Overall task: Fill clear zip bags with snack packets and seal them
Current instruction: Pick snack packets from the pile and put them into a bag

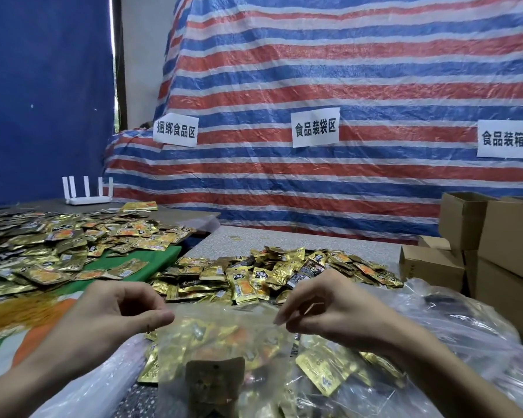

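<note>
A clear zip bag [224,342] full of gold snack packets hangs upright in front of me. My left hand [118,315] pinches its top left corner and my right hand [323,309] pinches its top right corner, so the zip edge stretches between them. Behind the bag a heap of loose gold and black snack packets [272,273] lies on the speckled table [299,239]. More filled clear bags [344,375] lie below and to the right of my hands.
A second spread of packets [58,248] covers a green cloth on the left table. A white router [86,194] stands behind it. Cardboard boxes [495,245] are stacked at the right. A striped tarp with paper signs forms the back wall.
</note>
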`<state>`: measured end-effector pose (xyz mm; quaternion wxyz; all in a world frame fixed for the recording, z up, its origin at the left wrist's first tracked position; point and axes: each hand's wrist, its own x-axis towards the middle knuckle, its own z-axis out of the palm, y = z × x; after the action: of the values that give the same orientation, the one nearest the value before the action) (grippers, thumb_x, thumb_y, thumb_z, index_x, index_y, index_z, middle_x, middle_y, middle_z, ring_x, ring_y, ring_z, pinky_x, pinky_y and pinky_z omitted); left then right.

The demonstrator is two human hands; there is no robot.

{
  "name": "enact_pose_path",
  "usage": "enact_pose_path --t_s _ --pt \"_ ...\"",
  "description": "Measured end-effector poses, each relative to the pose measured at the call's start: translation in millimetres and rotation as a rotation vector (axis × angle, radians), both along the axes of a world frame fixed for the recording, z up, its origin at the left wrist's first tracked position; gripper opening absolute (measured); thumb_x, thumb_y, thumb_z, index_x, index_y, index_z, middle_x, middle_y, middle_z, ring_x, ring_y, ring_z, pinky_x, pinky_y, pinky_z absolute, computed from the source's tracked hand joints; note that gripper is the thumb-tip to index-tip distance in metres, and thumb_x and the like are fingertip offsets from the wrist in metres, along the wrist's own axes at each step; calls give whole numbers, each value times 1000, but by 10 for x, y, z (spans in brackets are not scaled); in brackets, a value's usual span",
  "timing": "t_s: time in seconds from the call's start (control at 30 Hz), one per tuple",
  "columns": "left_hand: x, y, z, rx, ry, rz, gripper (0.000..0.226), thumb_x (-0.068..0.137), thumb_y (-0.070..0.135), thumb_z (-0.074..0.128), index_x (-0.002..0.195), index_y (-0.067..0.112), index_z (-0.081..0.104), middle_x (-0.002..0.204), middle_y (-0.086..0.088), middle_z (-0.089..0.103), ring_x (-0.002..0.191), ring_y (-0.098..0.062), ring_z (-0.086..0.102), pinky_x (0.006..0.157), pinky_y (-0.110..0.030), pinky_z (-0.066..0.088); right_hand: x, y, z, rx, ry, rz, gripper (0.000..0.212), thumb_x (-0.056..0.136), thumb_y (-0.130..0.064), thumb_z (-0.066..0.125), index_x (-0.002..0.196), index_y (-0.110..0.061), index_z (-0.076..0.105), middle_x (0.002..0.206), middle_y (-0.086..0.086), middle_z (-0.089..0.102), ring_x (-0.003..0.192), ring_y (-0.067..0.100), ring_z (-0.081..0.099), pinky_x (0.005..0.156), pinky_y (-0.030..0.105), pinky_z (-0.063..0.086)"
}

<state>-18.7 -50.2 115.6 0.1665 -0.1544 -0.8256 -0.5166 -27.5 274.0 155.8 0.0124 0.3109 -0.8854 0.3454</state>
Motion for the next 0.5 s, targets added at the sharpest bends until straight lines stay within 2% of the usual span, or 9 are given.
enact_pose_path --t_s 0.07,0.13,0.17,0.23,0.3,0.37,0.5 --pt "4 -16 -31 8 10 0 34 60 47 84 76 17 78 66 -8 72 87 -23 71 66 -21 51 10 -3 1 -33 -9 9 19 83 -1 75 92 -17 80 88 2 77 81 18 71 81 43 56" --pt "37 -19 -31 -2 15 -25 39 61 52 87 78 18 78 70 -7 73 83 -17 69 66 -18 50 12 1 -12 -115 -52 -6 21 82 6 73 90 -12 79 84 12 75 76 17 68 80 49 56" --pt "60 -12 -26 -6 8 -48 44 61 57 86 79 18 77 70 -6 72 76 -15 67 64 -20 50 15 0 -17 -141 -67 -14 22 81 8 73 89 -12 78 83 14 74 76 16 67 79 47 56" --pt "90 9 -13 -1 -10 -86 48 62 59 81 81 16 75 70 -7 68 66 -17 64 61 -24 50 27 -6 -15 -136 -41 -27 24 81 7 74 87 -16 76 81 9 74 76 12 69 75 35 58" --pt "105 45 3 -10 1 -99 38 73 51 83 81 15 74 69 -8 66 64 -16 60 60 -24 47 44 -27 8 -58 -2 -44 27 82 -1 75 98 -23 73 84 3 73 78 9 68 75 30 57" --pt "127 105 22 -27 28 -95 23 75 37 79 79 15 73 68 -10 64 62 -15 57 58 -23 44 73 -49 32 70 16 -58 41 83 -14 76 117 -33 63 94 -3 70 88 3 65 83 26 55" --pt "217 275 62 -75 106 -59 11 71 35 71 74 25 69 62 -2 60 55 -2 50 53 -15 38 181 -217 55 245 129 1 62 79 -51 74 135 -42 48 131 -27 48 121 -9 46 106 25 44"
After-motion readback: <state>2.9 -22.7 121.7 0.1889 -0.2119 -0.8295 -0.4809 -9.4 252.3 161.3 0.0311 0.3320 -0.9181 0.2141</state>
